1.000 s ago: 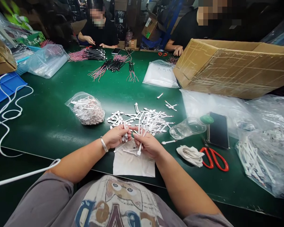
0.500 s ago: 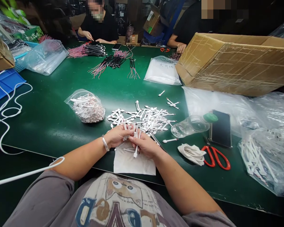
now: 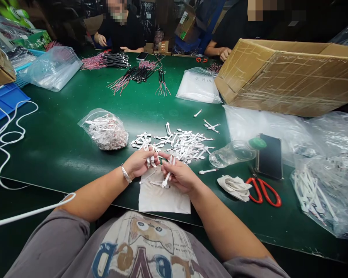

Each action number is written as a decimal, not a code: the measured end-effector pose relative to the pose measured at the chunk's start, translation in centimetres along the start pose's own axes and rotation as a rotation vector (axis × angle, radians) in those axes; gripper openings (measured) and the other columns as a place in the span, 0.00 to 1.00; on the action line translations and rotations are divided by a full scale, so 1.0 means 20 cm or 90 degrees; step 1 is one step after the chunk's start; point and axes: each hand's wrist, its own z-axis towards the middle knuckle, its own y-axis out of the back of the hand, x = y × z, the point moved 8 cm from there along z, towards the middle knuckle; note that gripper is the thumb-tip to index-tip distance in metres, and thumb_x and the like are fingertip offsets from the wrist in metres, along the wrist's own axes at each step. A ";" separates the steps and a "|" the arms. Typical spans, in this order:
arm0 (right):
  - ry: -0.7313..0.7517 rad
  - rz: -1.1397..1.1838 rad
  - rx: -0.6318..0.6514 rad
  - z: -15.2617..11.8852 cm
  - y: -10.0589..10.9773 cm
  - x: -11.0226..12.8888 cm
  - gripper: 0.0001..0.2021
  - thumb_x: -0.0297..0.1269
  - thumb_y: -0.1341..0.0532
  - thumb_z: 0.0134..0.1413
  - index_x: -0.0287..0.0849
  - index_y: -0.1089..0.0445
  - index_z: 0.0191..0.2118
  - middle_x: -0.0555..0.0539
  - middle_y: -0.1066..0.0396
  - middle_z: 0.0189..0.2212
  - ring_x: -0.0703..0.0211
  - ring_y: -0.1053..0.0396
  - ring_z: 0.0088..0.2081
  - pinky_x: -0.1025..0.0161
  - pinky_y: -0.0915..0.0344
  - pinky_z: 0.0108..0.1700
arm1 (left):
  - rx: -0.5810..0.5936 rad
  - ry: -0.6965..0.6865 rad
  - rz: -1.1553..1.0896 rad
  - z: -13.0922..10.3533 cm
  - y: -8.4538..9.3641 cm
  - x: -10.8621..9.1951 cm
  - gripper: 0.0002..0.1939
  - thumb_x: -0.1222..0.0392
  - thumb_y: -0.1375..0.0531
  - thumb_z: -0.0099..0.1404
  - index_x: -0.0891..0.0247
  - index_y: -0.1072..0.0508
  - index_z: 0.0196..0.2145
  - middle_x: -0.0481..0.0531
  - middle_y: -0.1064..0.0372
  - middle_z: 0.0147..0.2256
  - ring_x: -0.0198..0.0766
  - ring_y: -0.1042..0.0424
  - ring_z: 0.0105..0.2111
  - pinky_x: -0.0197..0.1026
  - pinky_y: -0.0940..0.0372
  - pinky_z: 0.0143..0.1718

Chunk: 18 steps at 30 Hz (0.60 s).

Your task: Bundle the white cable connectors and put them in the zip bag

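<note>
Two small bunches: the left hand (image 3: 140, 161) and the right hand (image 3: 182, 175) each gripped white connectors (image 3: 165, 181) above a pale cloth (image 3: 164, 202)!

Thumb and fingers pinched each bunch, perhaps to keep pieces separable, and the loose pile (image 3: 191, 146) lay just beyond, presumably for easy reach. More filled a clear bag (image 3: 108, 133) to its left; red-handled scissors (image 3: 258, 189) rested well to its right. The glossy green table (image 3: 58, 139) caught the light, a big cardboard box (image 3: 301, 85) loomed on the right, and a black-clad co-worker (image 3: 130, 34) sat across, the room behind dim and stacked with cartons (image 3: 185, 24).
</note>
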 end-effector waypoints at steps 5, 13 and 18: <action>-0.008 0.019 0.007 -0.01 -0.01 0.00 0.33 0.39 0.36 0.45 0.47 0.48 0.58 0.55 0.36 0.20 0.73 0.50 0.15 0.74 0.59 0.16 | 0.061 0.051 0.118 -0.03 -0.04 0.03 0.09 0.61 0.37 0.53 0.67 0.34 0.27 0.42 0.44 0.16 0.24 0.46 0.15 0.30 0.51 0.17; 0.010 -0.066 0.029 -0.01 -0.04 -0.04 0.26 0.37 0.35 0.44 0.45 0.41 0.51 0.53 0.34 0.22 0.71 0.43 0.18 0.74 0.51 0.18 | 0.097 -0.005 0.354 -0.05 -0.11 0.04 0.13 0.54 0.38 0.53 0.67 0.35 0.26 0.46 0.37 0.15 0.27 0.42 0.15 0.32 0.53 0.17; -0.006 -0.066 0.043 0.00 -0.03 -0.06 0.20 0.38 0.35 0.44 0.44 0.38 0.45 0.53 0.34 0.23 0.70 0.42 0.18 0.72 0.51 0.18 | 0.099 -0.021 0.357 -0.07 -0.13 0.02 0.10 0.58 0.39 0.53 0.66 0.35 0.24 0.45 0.36 0.15 0.28 0.41 0.15 0.32 0.50 0.18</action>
